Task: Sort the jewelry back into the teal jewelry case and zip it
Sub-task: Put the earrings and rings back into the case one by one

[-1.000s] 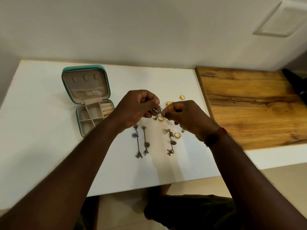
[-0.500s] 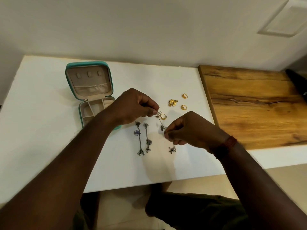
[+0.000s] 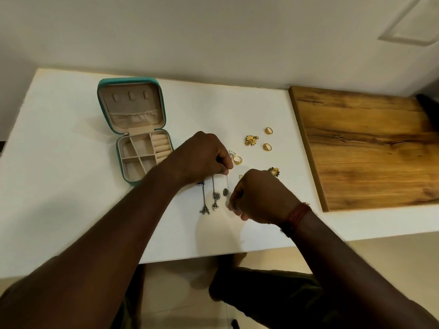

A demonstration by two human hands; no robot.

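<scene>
The teal jewelry case (image 3: 120, 148) lies open on the white table, its beige compartments bare. My left hand (image 3: 202, 157) pinches the top end of a long silver drop earring (image 3: 226, 186), and my right hand (image 3: 259, 198) pinches its bottom end, stretching it flat. Two more silver drop earrings (image 3: 209, 198) lie just left of it. Gold rings (image 3: 269, 131) (image 3: 267, 147) (image 3: 237, 160), a gold floral piece (image 3: 251, 140), a small silver piece (image 3: 231, 153) and a gold-and-dark earring (image 3: 274, 171) sit to the right.
The white table (image 3: 59, 186) ends at a front edge close to me, with my lap below. A wooden board (image 3: 368, 150) covers the table's right side. A wall runs along the back.
Both hands have lowered the silver earring from the air and stretched it out beside the other two. My right hand slid down toward me. The case's tray is now in full view.
</scene>
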